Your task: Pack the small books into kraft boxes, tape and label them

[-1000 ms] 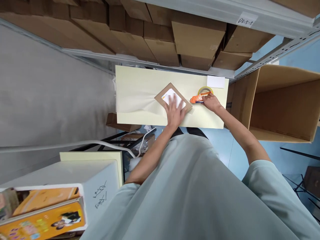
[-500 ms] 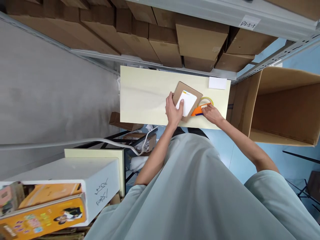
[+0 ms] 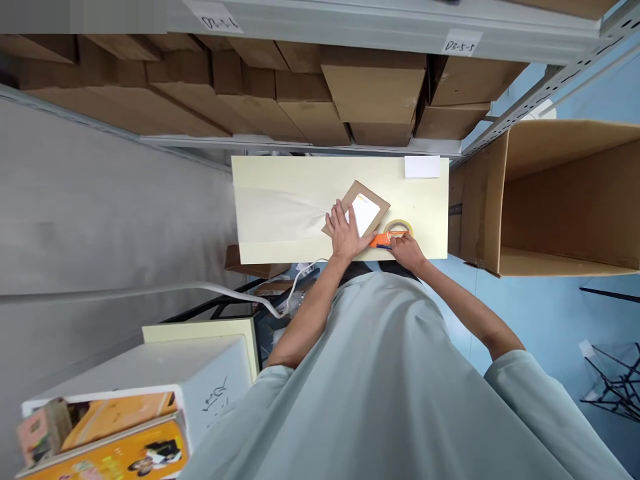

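A small flat brown cardboard package (image 3: 383, 199) with a white label (image 3: 365, 212) lies slanted on the cream tabletop. My left hand (image 3: 345, 235) rests on its near left part, fingers spread and thumb stretched to the right. An orange tape dispenser (image 3: 381, 239) with a yellow-rimmed tape roll (image 3: 400, 225) is right beside the package. Its right end is in my right hand (image 3: 406, 251), whose fingers are closed around it. The dispenser's left end is close to my left thumb; whether tape runs from it to the package, I cannot tell.
The cream table (image 3: 270, 247) has a white stack of paper or labels (image 3: 422, 167) at its far right. Behind it is a metal shelf (image 3: 310, 145) with several cardboard boxes. A large open carton (image 3: 493, 200) stands at the right. At lower left is a white box (image 3: 215, 387) holding orange packages.
The package has turned and now lies lower on the table. My left hand has gone from gripping its side to lying spread on it. My right hand and the dispenser have moved nearer my body.
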Tool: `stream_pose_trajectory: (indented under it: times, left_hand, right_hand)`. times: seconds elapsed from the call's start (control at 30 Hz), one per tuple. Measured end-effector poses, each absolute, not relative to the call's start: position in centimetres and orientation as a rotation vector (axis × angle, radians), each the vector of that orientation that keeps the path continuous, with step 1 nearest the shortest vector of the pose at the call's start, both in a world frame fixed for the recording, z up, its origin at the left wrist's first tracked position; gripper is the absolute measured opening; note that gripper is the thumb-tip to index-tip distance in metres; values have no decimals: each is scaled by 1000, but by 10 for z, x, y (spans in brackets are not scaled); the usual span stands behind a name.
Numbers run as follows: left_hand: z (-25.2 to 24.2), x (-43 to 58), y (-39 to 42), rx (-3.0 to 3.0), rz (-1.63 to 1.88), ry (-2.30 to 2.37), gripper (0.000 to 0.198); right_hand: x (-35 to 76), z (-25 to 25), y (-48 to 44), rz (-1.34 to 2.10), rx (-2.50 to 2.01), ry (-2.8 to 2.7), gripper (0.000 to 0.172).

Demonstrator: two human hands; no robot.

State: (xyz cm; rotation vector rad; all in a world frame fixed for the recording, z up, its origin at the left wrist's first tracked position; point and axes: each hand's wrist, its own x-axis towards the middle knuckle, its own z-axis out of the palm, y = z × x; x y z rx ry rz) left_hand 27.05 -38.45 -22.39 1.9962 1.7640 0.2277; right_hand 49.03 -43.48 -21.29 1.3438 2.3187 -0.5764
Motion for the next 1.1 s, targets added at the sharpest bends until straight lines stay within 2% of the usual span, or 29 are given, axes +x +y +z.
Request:
stream_pose_trajectory:
  times: [0.27, 0.53, 0.8, 0.93, 1.1]
  left_hand:
    - [-233, 260, -385, 2075, 251, 1717, 116]
    - [-235, 254, -382, 2124, 288, 1593, 116]
    - [-203, 223, -358, 2361, 84, 1146, 126]
    - [-185, 201, -333, 2407, -76, 1012, 133]
    - [-181, 203, -325, 2362, -259, 912, 130]
  right_hand:
    - [559, -202, -446, -608, 1224, 2314, 49]
    - [652, -175, -410, -355, 1312, 2221, 49]
    - [610, -183, -353, -244, 1213, 2379, 43]
    - [585, -186, -359, -233, 1072, 2437, 38]
    - [542, -193, -379, -314, 955, 2434, 40]
